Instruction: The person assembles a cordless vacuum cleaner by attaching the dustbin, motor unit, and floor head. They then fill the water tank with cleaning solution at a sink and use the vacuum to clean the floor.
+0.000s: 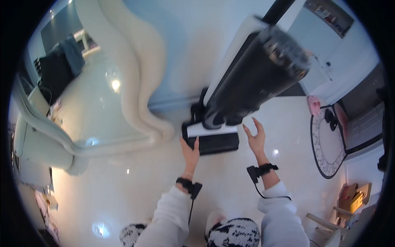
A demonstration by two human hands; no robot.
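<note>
An upright floor cleaner (247, 78) with a dark cylindrical body stands in front of me against the wall, its top end with a clear cap tilted toward the right. Its black and white floor head (216, 142) rests on the glossy floor. My left hand (190, 152) is at the left end of the floor head, fingers stretched and thumb apart; whether it touches the head I cannot tell. To the right of the cleaner, my right hand (257, 140) is raised with fingers spread, holding nothing. Each wrist wears a black strap with a small device.
On the left stands a mirror with a thick wavy cream frame (138, 82). A round patterned mat (329, 152) lies at the right, with pink slippers (314, 106) beside it. A stool (329, 224) and an open cardboard box (354, 197) are at the lower right.
</note>
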